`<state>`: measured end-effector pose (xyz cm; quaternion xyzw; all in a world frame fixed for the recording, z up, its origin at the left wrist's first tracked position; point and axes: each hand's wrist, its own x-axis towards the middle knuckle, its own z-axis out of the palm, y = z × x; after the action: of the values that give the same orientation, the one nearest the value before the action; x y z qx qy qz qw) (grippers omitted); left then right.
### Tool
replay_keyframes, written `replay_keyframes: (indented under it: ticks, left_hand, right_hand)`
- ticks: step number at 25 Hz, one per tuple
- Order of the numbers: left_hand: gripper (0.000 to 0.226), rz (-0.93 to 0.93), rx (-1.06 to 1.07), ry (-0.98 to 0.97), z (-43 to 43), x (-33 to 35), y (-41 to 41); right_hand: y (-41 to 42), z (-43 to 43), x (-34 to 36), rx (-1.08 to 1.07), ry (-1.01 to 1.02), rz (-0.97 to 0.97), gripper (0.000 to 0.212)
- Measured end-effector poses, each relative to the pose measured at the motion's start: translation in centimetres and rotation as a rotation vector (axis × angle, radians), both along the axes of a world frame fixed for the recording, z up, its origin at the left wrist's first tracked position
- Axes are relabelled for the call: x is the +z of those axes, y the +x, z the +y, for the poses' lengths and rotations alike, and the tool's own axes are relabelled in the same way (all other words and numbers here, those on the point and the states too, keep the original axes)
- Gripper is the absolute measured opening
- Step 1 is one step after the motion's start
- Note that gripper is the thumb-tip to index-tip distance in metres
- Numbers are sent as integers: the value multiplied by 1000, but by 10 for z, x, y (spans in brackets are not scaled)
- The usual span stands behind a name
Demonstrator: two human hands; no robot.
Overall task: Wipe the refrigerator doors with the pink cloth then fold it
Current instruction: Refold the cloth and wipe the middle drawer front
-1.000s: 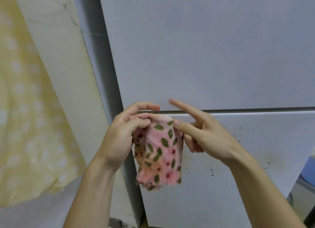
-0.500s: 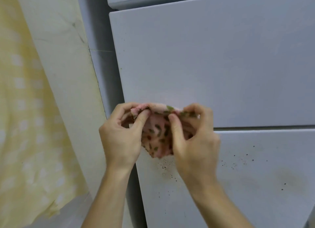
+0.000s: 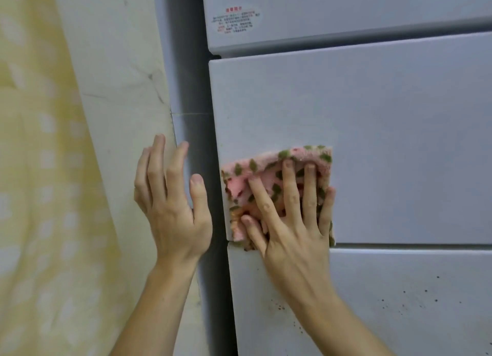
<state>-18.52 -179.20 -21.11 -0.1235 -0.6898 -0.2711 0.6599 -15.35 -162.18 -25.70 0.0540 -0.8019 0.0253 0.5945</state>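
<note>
Grey fridge front, three stacked doors, wall tight on the left. Right hand [image 3: 290, 222] lies flat with fingers straight and spread, pressing the pink cloth [image 3: 255, 166] onto the middle door [image 3: 386, 142] at its lower left corner. The cloth's bottom edge sits at the seam above the lower door [image 3: 399, 315].

Left hand [image 3: 173, 206] holds nothing, fingers loosely spread, hovering just beside the door's left edge in front of the dark gap [image 3: 197, 102].

Wiping looks barely started. To do it well, keep the palm flat, use even pressure and overlapping strokes rightward, and don't let the cloth bunch under the fingers. The seam could snag the cloth edge.

Dark specks [image 3: 279, 307] on the lower door will likely need firmer rubbing. The printed label [image 3: 235, 20] on the upper door [image 3: 372, 4] needs a lighter touch. The wall [image 3: 119, 89] and yellow curtain [image 3: 40, 169] limit leftward strokes.
</note>
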Motion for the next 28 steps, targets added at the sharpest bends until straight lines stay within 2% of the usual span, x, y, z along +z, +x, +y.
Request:
replay_keyframes:
  ticks: [5,9,12,17,20,23,28]
  left_hand:
    - [50,57,-13,-10,-17,31,-14]
    - [51,94,-7,-10,-16,49,-23]
    - [54,95,-3,-22,-14,49,-29]
    - [56,74,22,-31,-12,39,-27]
    - [56,63,18,-63,-14,37,-26]
    - [54,89,18,-104,-23,41,-30]
    - [51,121,7,-54,-16,44,-29]
  right_hand:
    - [-17,-35,110,-15,-38,80,68]
    - [-28,-53,140,17,-94,188,56]
    - [-28,-56,117,91,-99,214,55]
    - [-12,-40,-10,117,42,71,59]
    - [-13,-29,-19,120,48,29,60]
    - [-10,-35,11,120,-34,67,62]
    - [-22,-51,141,137,-140,212,53]
